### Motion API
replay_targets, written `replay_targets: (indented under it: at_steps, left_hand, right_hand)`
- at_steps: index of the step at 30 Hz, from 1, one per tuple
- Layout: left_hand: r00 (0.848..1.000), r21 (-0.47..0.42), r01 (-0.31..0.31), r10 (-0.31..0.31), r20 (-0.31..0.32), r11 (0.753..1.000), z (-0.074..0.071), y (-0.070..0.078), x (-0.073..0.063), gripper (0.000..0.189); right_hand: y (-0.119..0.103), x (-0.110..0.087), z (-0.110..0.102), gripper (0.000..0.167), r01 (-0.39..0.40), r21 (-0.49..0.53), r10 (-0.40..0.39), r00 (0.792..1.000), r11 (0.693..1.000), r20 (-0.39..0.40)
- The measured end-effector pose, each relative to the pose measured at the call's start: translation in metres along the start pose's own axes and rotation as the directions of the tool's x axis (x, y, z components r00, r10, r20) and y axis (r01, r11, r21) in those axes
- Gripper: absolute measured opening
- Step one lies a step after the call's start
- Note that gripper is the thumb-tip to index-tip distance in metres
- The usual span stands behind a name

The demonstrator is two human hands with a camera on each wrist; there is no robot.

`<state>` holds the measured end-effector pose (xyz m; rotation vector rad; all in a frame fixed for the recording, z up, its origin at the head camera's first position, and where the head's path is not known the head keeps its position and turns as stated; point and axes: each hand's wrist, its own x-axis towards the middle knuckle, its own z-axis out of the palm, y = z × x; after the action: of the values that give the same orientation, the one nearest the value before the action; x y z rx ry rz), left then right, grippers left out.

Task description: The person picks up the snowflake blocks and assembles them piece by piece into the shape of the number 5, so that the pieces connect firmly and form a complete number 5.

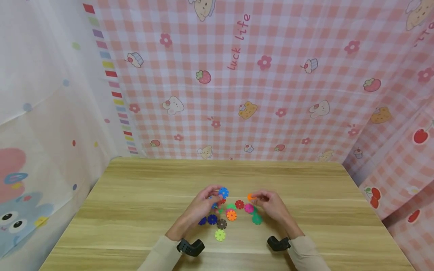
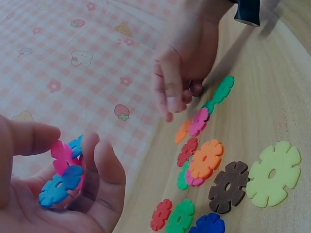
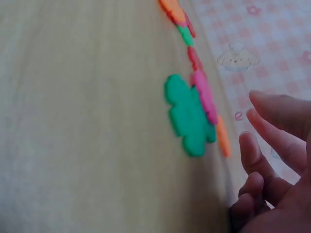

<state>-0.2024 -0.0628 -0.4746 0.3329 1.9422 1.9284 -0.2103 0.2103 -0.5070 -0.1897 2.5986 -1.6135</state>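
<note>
My left hand (image 1: 204,205) holds a small cluster of joined plastic flower discs between thumb and fingers. In the left wrist view, the cluster shows a blue disc (image 2: 60,186), a pink disc (image 2: 61,156) and part of another blue disc (image 2: 76,145). Across from it, my right hand (image 1: 272,205) hovers at the right end of the loose discs with its fingers loosely bent and nothing between them. Nearest to its fingertips lies an orange disc (image 3: 223,137), beside a pink disc (image 3: 204,97) and a green disc (image 3: 185,116).
Several loose discs lie on the wooden table (image 1: 135,210) between the hands, among them an orange disc (image 1: 231,215), a brown disc (image 1: 222,224), a yellow-green disc (image 1: 220,235) and a dark blue disc (image 1: 212,219). A pink checked curtain (image 1: 288,90) hangs behind the table.
</note>
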Motion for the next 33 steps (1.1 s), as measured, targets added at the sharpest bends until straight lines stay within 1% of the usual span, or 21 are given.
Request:
replay_targets:
  at_steps: [3,5,8,11,14,19,23,27,31,33]
  left_hand:
    - [1.000,-0.006,-0.003,0.003,0.014,1.000,0.000,-0.001,0.001,0.039]
    - [1.000,-0.008,-0.003,0.003,0.014,1.000,-0.001,-0.001,0.000,0.039]
    - [1.000,-0.004,-0.007,0.007,0.006,1.000,-0.001,-0.001,0.000,0.037]
    - [1.000,-0.005,-0.016,0.016,0.000,1.000,-0.001,-0.002,0.001,0.036]
    - [0.999,0.000,-0.032,0.032,-0.001,0.999,-0.001,-0.003,0.001,0.035]
    - [0.999,0.006,-0.037,0.037,0.007,0.999,-0.002,-0.003,0.000,0.037]
    - [1.000,0.024,-0.027,0.026,0.006,0.999,-0.002,-0.002,-0.002,0.037]
    - [1.000,0.047,-0.019,0.020,-0.006,0.999,-0.002,-0.002,-0.002,0.035]
    - [1.000,0.059,-0.014,0.016,-0.026,0.998,-0.002,-0.003,-0.002,0.033]
    - [0.999,0.064,-0.011,0.014,-0.040,0.998,-0.002,-0.003,-0.001,0.033]
  right_hand:
    - [0.007,0.000,0.000,0.016,0.010,0.020,-0.011,0.999,1.000,0.044]
    - [0.010,0.002,0.000,0.017,0.004,0.018,-0.005,0.996,1.000,0.088]
    - [0.011,0.003,0.002,0.020,0.018,0.002,-0.018,0.990,1.000,0.141]
    - [0.010,0.003,0.003,0.021,0.017,-0.002,-0.017,0.987,1.000,0.162]
    - [0.009,0.002,0.004,0.024,0.008,-0.013,-0.005,0.988,1.000,0.155]
    - [0.009,0.002,0.005,0.025,0.006,-0.062,0.004,0.989,0.998,0.148]
    - [0.010,0.001,0.007,0.021,0.035,-0.106,-0.020,0.990,0.994,0.139]
    - [0.012,0.001,0.008,0.019,0.075,-0.129,-0.058,0.990,0.989,0.132]
    - [0.013,0.001,0.009,0.019,0.093,-0.124,-0.077,0.989,0.988,0.123]
    - [0.013,0.001,0.009,0.018,0.085,-0.117,-0.071,0.991,0.990,0.116]
